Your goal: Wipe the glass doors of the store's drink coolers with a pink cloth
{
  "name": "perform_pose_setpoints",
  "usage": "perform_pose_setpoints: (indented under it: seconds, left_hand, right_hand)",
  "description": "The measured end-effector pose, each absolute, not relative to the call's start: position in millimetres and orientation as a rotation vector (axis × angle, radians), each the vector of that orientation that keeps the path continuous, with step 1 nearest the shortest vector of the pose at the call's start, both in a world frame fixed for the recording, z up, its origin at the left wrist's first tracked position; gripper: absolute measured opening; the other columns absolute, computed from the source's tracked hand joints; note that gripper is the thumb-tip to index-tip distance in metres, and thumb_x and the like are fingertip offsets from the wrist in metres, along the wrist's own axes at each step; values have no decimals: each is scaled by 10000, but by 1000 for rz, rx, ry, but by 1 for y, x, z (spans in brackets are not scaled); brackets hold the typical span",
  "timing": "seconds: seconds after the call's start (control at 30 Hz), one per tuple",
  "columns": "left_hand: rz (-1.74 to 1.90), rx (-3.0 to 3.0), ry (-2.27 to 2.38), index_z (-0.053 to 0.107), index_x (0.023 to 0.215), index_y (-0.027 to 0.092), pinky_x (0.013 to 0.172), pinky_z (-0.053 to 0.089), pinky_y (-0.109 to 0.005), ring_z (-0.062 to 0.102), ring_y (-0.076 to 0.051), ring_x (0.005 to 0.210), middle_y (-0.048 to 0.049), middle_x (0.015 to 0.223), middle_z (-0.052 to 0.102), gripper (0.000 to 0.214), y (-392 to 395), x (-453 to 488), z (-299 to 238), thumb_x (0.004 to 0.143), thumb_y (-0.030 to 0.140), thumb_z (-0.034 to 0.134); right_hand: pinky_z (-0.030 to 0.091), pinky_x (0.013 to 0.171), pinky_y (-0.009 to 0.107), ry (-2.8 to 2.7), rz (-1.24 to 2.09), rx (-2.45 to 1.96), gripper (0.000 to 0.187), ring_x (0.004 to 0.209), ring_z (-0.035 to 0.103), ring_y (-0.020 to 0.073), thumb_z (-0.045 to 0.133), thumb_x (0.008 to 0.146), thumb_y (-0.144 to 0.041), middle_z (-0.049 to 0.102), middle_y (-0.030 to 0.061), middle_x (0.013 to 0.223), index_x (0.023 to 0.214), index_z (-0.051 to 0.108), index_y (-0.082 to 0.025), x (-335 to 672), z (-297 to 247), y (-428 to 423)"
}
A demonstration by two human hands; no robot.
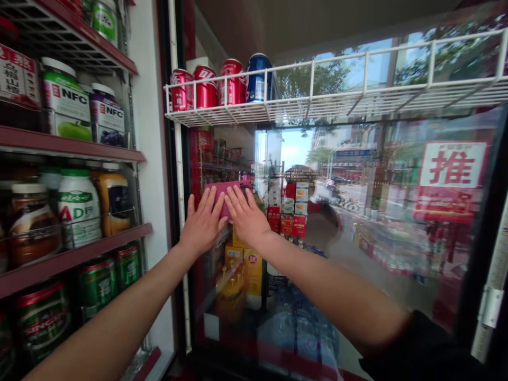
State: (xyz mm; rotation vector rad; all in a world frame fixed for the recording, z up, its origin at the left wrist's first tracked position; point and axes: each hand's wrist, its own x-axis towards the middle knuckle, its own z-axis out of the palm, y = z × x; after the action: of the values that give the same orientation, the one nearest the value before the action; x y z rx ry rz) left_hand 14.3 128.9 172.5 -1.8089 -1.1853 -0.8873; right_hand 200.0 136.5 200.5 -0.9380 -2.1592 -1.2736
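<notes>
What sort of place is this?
Likely a small shop: bottles line the shelves at left, cans stand in a white wire rack across the glass door, and boxed goods show in it.

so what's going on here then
A person has both bare hands, the left and the right, spread flat side by side over a thin pink piece, perhaps a cloth, against a glass door. Above the hands, three red cans and a blue can stand in the door's white wire rack. To the left, shelves hold bottles and more cans.
</notes>
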Motion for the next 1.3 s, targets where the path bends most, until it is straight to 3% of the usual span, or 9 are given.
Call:
perform_pose_setpoints:
  seconds: [0.13,0.3,0.53,0.73,0.87,1.03,1.3]
  left_hand:
    - [-862,-1781,-1229,315,1714,71,1382,86,-683,178,-376,1730,-249,1832,190,706,138,-26,169,1105,426,358]
    - [-872,-1765,-1240,271,1712,11,1381,94,-673,167,-384,1731,-289,1814,224,739,146,-59,173,1101,422,337]
    - [-912,-1785,-1232,204,1745,72,1364,59,-714,136,-399,1735,-286,1829,179,759,148,-54,171,1092,433,345]
    - [-938,-1804,-1233,240,1747,126,1355,75,-731,187,-406,1724,-249,1839,186,733,143,-26,170,1100,458,326]
    - [-943,-1808,-1189,248,1747,137,1353,81,-737,189,-398,1726,-243,1837,197,728,135,2,173,1098,452,344]
    - [-938,-1816,-1115,287,1740,160,1361,66,-732,192,-381,1728,-224,1831,230,710,124,44,176,1095,446,374]
    - [-1012,-1880,-1044,342,1722,173,1367,52,-736,202,-369,1729,-203,1828,252,690,103,117,183,1087,433,410]
  right_hand:
    - [-24,1440,548,-2232,-1390,-988,760,1740,93,350,543,1077,-324,201,212,1836,1710,307,24,148,204,152]
    - [-99,1423,567,-2311,-1465,-989,756,1746,10,336,474,1102,-340,99,204,1856,1739,242,-5,110,218,165]
    - [-100,1423,551,-2274,-1368,-896,771,1744,28,340,506,1079,-321,118,219,1850,1723,262,25,115,214,177]
    - [-49,1426,589,-2241,-1274,-844,811,1749,23,327,598,1049,-318,126,192,1857,1737,270,-39,152,209,176]
    - [-9,1425,619,-2204,-1264,-813,772,1749,82,317,563,1072,-332,162,169,1853,1741,277,-75,191,211,158]
    - [55,1441,561,-2205,-1362,-967,819,1752,55,295,516,1100,-415,109,149,1866,1764,185,-68,243,214,123]
    - [99,1434,570,-2140,-1394,-1017,810,1749,96,313,498,1103,-424,130,154,1863,1758,200,-52,320,214,89]
